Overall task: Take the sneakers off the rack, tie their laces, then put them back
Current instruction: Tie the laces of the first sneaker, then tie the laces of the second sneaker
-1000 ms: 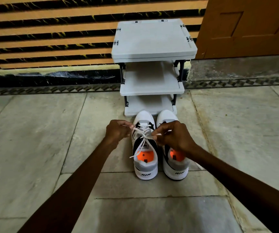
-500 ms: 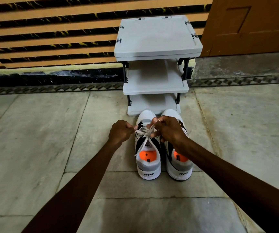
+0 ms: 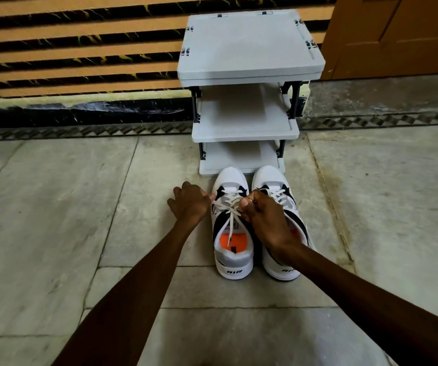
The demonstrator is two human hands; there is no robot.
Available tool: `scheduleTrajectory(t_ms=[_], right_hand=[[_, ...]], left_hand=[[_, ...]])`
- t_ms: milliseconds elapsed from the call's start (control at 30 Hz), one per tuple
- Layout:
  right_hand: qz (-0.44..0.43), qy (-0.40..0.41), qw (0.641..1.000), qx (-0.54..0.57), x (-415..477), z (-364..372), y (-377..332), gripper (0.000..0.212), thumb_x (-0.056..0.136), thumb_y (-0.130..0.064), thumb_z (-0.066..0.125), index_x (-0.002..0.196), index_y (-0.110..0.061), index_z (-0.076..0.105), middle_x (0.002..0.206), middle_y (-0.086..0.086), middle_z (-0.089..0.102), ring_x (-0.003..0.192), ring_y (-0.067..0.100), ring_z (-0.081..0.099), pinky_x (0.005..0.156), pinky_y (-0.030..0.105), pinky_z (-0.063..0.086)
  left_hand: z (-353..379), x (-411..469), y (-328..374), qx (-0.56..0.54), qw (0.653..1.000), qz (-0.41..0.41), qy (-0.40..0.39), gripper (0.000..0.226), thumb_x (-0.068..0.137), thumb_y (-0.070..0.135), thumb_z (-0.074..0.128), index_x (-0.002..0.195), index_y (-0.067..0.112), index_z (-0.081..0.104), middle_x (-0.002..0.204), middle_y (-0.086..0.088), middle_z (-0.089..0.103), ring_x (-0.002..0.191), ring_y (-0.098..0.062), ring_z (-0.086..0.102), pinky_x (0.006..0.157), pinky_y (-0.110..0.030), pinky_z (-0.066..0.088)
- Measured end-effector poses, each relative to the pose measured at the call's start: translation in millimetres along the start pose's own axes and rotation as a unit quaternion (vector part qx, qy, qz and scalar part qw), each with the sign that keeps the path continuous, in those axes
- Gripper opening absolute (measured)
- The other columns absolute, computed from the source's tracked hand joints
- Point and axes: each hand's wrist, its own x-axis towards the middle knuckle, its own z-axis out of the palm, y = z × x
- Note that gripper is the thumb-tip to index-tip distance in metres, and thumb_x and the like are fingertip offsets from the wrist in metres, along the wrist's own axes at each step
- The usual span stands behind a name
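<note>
Two white and black sneakers with orange insoles stand side by side on the stone floor, toes toward the rack. Over the left sneaker (image 3: 232,233) my left hand (image 3: 190,203) pinches one end of its white lace (image 3: 229,207) at the shoe's left side. My right hand (image 3: 264,220) pinches the other end on the right, and covers part of the right sneaker (image 3: 274,186). One loose lace tail hangs down over the orange insole. The grey three-shelf rack (image 3: 249,72) stands just behind the shoes, its shelves bare.
A striped orange and black wall (image 3: 80,48) runs behind the rack. A brown wooden door (image 3: 397,35) is at the upper right. Grey stone floor slabs (image 3: 54,207) spread to both sides of the shoes.
Both hands have come lower and closer to the left sneaker's eyelets, drawing the lace ends apart and tighter. The view has shifted slightly nearer to the rack.
</note>
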Motion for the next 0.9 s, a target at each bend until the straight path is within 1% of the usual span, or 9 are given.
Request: scheduleTrajectory(t_ms=[100, 233, 467, 533, 633, 700, 767, 833, 900], right_hand=[[-0.014, -0.002, 1.0, -0.005, -2.2, -1.3, -1.3, 0.034, 0.089, -0.057, 0.047, 0.073, -0.028, 0.051, 0.071, 0.001, 0.062, 0.071, 0.023, 0.061, 0.074, 0.058, 0.052], [-0.032, -0.001, 0.999, -0.039, -5.5, -0.7, -2.7, 0.036, 0.096, -0.043, 0.05, 0.074, -0.014, 0.049, 0.065, -0.002, 0.055, 0.064, 0.014, 0.052, 0.067, 0.047, 0.048], [-0.038, 0.001, 0.996, -0.087, -8.0, -1.6, -1.9, 0.04, 0.096, -0.043, 0.049, 0.08, -0.007, 0.053, 0.071, 0.011, 0.065, 0.07, 0.028, 0.062, 0.065, 0.045, 0.048], [-0.026, -0.006, 0.996, -0.09, -6.5, -3.4, -2.1, 0.038, 0.096, -0.042, 0.05, 0.08, -0.007, 0.054, 0.071, 0.011, 0.066, 0.067, 0.024, 0.061, 0.063, 0.041, 0.048], [0.023, -0.059, 0.995, -0.074, -2.9, -13.7, -2.3, 0.027, 0.096, -0.029, 0.055, 0.08, -0.008, 0.059, 0.071, 0.005, 0.071, 0.059, 0.01, 0.058, 0.061, 0.034, 0.046], [0.039, -0.1, 0.991, -0.082, -3.7, -23.2, -4.1, 0.018, 0.094, -0.022, 0.058, 0.079, -0.014, 0.063, 0.071, -0.004, 0.07, 0.053, -0.002, 0.056, 0.058, 0.026, 0.046], [0.021, -0.093, 0.987, -0.126, -4.0, -32.6, -5.9, 0.013, 0.091, -0.02, 0.063, 0.079, -0.02, 0.066, 0.07, -0.01, 0.066, 0.056, -0.006, 0.057, 0.059, 0.02, 0.044], [0.003, -0.03, 0.982, -0.186, -3.0, -44.9, -6.3, 0.011, 0.088, -0.024, 0.065, 0.078, -0.026, 0.068, 0.074, -0.013, 0.068, 0.068, 0.002, 0.064, 0.065, 0.025, 0.049], [0.01, 0.022, 0.963, -0.268, -0.2, -59.0, -3.3, 0.006, 0.085, -0.027, 0.064, 0.08, -0.029, 0.067, 0.082, -0.009, 0.072, 0.077, 0.016, 0.068, 0.069, 0.033, 0.054]], left_hand=[[1.1, 3.8, 0.0, 0.006, 1.0, -0.014, -0.008, 0.035, 0.085, 0.045, 0.063, 0.104, 0.018, 0.072, 0.125, -0.008, 0.06, 0.129, -0.029, 0.041, 0.105, -0.048, 0.032], [2.9, 8.0, 0.9, 0.025, 0.999, -0.037, -0.026, 0.042, 0.085, 0.047, 0.062, 0.111, 0.015, 0.07, 0.128, -0.01, 0.061, 0.13, -0.03, 0.04, 0.105, -0.05, 0.029], [1.6, 3.1, 4.9, 0.066, 0.997, -0.025, -0.021, 0.043, 0.087, 0.05, 0.058, 0.113, 0.017, 0.069, 0.127, -0.009, 0.061, 0.126, -0.031, 0.044, 0.102, -0.05, 0.032], [-1.0, 4.6, 2.0, 0.024, 0.997, -0.048, -0.054, 0.051, 0.08, 0.055, 0.063, 0.112, 0.016, 0.069, 0.125, -0.011, 0.063, 0.124, -0.033, 0.049, 0.103, -0.05, 0.037], [-0.9, 14.2, -9.0, -0.065, 0.989, -0.057, -0.124, 0.067, 0.063, 0.059, 0.07, 0.104, 0.007, 0.068, 0.117, -0.018, 0.069, 0.112, -0.036, 0.061, 0.098, -0.048, 0.049], [-4.3, 8.9, -5.5, -0.057, 0.99, -0.029, -0.122, 0.051, 0.074, 0.052, 0.07, 0.102, 0.009, 0.068, 0.117, -0.016, 0.068, 0.114, -0.035, 0.059, 0.097, -0.044, 0.049], [-7.3, -0.9, 5.1, -0.02, 0.997, 0.011, -0.075, 0.04, 0.081, 0.047, 0.065, 0.106, 0.016, 0.067, 0.122, -0.01, 0.061, 0.121, -0.034, 0.05, 0.1, -0.043, 0.044], [-8.8, -15.1, 21.7, 0.004, 0.997, 0.077, -0.011, 0.025, 0.085, 0.037, 0.063, 0.102, 0.019, 0.066, 0.12, -0.009, 0.056, 0.121, -0.032, 0.044, 0.098, -0.041, 0.039], [-9.1, -26.6, 37.0, -0.011, 0.987, 0.157, 0.02, 0.007, 0.085, 0.024, 0.062, 0.091, 0.023, 0.066, 0.112, -0.006, 0.059, 0.113, -0.028, 0.048, 0.094, -0.04, 0.04]])
